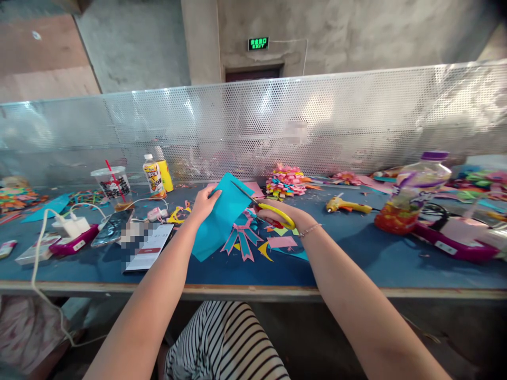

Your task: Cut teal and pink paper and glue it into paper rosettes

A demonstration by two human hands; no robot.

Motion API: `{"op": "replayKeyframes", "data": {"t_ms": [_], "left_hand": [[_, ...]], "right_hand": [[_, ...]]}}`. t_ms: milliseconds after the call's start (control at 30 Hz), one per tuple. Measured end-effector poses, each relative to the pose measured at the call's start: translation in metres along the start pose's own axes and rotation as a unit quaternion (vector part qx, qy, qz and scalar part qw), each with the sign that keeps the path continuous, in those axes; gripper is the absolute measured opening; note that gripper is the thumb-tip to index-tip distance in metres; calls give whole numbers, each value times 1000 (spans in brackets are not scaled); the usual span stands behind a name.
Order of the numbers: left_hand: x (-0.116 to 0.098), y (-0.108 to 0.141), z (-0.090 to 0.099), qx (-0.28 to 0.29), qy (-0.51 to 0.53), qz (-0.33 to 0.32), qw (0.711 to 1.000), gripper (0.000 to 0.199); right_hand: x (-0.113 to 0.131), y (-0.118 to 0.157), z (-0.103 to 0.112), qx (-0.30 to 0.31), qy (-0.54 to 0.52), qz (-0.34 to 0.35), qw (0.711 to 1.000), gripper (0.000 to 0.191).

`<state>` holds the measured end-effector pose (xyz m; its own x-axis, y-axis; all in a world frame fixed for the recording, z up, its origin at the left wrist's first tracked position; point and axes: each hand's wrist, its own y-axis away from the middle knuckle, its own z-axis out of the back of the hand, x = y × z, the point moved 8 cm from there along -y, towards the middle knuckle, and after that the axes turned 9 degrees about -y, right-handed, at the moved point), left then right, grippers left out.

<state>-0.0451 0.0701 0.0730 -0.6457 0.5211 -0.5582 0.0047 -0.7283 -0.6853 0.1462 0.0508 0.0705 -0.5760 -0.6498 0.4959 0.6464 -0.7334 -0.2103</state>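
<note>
My left hand (205, 203) pinches the upper left edge of a blue paper sheet (217, 224), which is held up at a slant over the table. In my right hand (277, 212) are scissors (284, 215) with yellow handles, their blades spread and pointing left at the sheet's upper right part. Just below the scissors lies a pink and blue paper ribbon piece (243, 240) with pointed tails. Beside it are a pink paper strip (282, 241) and a yellow scrap (265, 252).
A phone (149, 250), a second phone (113, 227) and a purple power strip (75, 244) lie left. Farther back stand a cup (114, 184) and bottle (152, 177). Rightward are a glue gun (346, 205) and large bottle (412, 192); a perforated metal screen (237, 126) stands behind.
</note>
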Motion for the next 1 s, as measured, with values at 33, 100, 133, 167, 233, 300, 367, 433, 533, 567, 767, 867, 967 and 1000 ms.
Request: {"op": "replayKeyframes", "data": {"t_ms": [33, 100, 133, 167, 233, 300, 367, 433, 533, 567, 767, 867, 967, 1000], "left_hand": [[0, 0, 0, 1, 1, -1, 1000, 31], [-3, 1, -4, 20, -5, -9, 1000, 31], [-5, 2, -6, 31, -13, -14, 999, 31], [-7, 3, -8, 40, -23, -18, 999, 31], [-9, 4, -10, 48, -40, -23, 998, 31], [-10, 4, -10, 46, -41, -23, 998, 31], [-9, 4, -10, 44, -30, -20, 998, 31], [-7, 3, -10, 42, -20, -15, 999, 32], [-5, 2, -9, 38, -15, -14, 999, 33], [-5, 2, -9, 39, -15, -14, 999, 33], [-9, 4, -9, 49, -35, -16, 998, 32], [-16, 6, -11, 59, -41, -27, 997, 30], [-22, 7, -14, 77, -20, -38, 996, 28], [-23, 8, -15, 86, -12, -38, 995, 28]], "right_hand": [[-1, 1, -1, 4, -7, -6, 1000, 10], [-2, 1, -2, 15, -25, -17, 999, 11], [-2, 1, -3, 16, -29, -17, 999, 11], [-2, 1, -3, 16, -30, -14, 999, 11], [-2, -1, -3, 8, -23, 1, 1000, 10], [-4, -5, -2, -9, -3, 12, 1000, 9], [-7, -8, -2, -25, 18, 12, 999, 11], [-7, -11, -4, -31, 21, 13, 999, 15], [-6, -12, -6, -21, 14, 18, 1000, 19], [-6, -12, -7, -17, 18, 15, 1000, 19], [-9, -5, -3, 5, -26, 3, 1000, 13], [-15, 1, -13, 68, -81, -36, 994, 20], [-17, 1, -18, 85, -100, -39, 991, 23], [-17, -1, -18, 79, -97, -35, 992, 22]]}}
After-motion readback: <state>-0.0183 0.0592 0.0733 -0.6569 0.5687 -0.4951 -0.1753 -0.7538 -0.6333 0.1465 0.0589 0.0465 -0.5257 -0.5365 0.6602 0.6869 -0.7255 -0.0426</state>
